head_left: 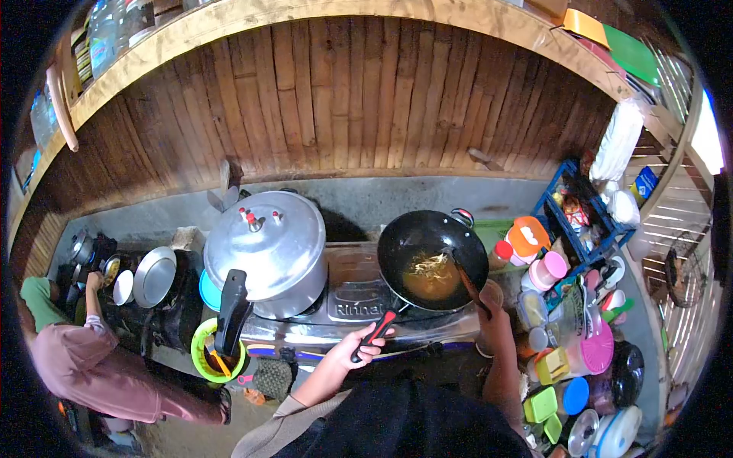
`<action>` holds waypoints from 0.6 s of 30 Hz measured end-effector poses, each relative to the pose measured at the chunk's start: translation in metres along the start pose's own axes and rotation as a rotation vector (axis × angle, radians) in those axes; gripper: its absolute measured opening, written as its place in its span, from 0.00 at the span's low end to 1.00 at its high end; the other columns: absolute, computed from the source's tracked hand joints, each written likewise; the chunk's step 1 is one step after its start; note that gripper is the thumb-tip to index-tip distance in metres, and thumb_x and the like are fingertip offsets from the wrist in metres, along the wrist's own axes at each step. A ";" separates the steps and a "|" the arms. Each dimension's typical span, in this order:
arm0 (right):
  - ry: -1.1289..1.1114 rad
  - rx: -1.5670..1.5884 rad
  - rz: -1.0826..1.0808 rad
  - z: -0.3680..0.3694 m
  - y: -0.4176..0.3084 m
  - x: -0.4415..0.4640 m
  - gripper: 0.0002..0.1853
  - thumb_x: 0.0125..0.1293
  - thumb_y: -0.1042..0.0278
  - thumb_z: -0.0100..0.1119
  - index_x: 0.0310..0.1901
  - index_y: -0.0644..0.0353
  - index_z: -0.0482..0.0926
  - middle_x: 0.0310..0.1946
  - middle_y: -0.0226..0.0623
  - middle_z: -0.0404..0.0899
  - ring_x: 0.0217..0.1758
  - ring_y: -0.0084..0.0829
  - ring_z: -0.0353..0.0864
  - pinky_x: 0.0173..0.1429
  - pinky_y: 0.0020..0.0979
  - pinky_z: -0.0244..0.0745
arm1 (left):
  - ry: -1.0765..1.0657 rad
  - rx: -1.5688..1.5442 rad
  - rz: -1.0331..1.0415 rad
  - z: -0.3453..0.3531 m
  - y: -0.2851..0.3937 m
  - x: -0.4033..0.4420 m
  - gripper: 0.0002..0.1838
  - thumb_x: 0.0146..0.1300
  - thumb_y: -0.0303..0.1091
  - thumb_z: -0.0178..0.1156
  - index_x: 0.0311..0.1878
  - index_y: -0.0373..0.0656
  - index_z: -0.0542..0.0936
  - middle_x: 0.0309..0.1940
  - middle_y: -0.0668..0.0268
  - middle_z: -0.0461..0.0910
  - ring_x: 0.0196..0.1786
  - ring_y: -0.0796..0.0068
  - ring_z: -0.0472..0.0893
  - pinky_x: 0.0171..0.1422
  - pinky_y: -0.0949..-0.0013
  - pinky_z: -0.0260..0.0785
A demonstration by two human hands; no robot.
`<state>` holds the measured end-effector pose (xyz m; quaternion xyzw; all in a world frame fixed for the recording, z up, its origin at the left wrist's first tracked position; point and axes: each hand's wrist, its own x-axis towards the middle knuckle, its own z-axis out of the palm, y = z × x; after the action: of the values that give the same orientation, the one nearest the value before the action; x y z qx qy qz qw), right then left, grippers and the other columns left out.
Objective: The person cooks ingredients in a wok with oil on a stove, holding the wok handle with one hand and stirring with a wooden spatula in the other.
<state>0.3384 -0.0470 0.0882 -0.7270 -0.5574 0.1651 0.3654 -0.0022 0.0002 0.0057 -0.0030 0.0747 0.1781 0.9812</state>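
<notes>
My left hand [357,350] is wrapped round the red-and-black handle [378,333] of a black wok [398,238]. The wok sits on the right side of a Rinnai gas stove [359,303]. Brownish liquid with pale, thin strands of food [431,267] lies in its bottom. In my right hand [495,311], at the wok's right rim, is a brown spatula [466,279]. It slants down into the wok, and its tip is among the strands. A large silver pressure cooker [263,244], lid on, stands left of the wok.
Plastic containers [595,347] and a blue rack [576,206] crowd the right side. A yellow-green bucket [200,353] stands below the pressure cooker's black handle. On the left a co-worker [99,366] reaches toward several pans [155,276]. A wooden shelf edge [359,11] runs overhead.
</notes>
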 end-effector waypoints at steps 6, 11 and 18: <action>-0.063 0.037 0.032 -0.045 0.018 -0.040 0.18 0.61 0.72 0.59 0.54 0.63 0.77 0.45 0.48 0.81 0.49 0.35 0.80 0.55 0.32 0.71 | -0.041 0.027 -0.007 0.002 0.000 0.000 0.23 0.72 0.47 0.47 0.61 0.40 0.65 0.26 0.73 0.64 0.19 0.88 0.62 0.15 0.86 0.53; -0.140 -0.025 0.112 -0.081 -0.010 -0.072 0.17 0.61 0.73 0.59 0.53 0.64 0.78 0.46 0.45 0.82 0.49 0.32 0.79 0.55 0.32 0.71 | -0.034 0.015 -0.005 0.004 -0.001 0.000 0.23 0.71 0.47 0.47 0.61 0.40 0.65 0.26 0.72 0.64 0.19 0.87 0.62 0.15 0.86 0.53; -0.193 -0.079 0.053 -0.110 -0.015 -0.089 0.18 0.60 0.73 0.60 0.54 0.57 0.79 0.26 0.29 0.77 0.27 0.18 0.71 0.35 0.25 0.69 | -0.012 0.020 -0.002 0.006 -0.002 0.000 0.23 0.72 0.47 0.46 0.61 0.40 0.65 0.26 0.72 0.64 0.19 0.87 0.62 0.15 0.86 0.53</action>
<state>0.3706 -0.1669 0.1590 -0.7362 -0.5764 0.2220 0.2766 -0.0011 -0.0015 0.0113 0.0076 0.0706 0.1764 0.9817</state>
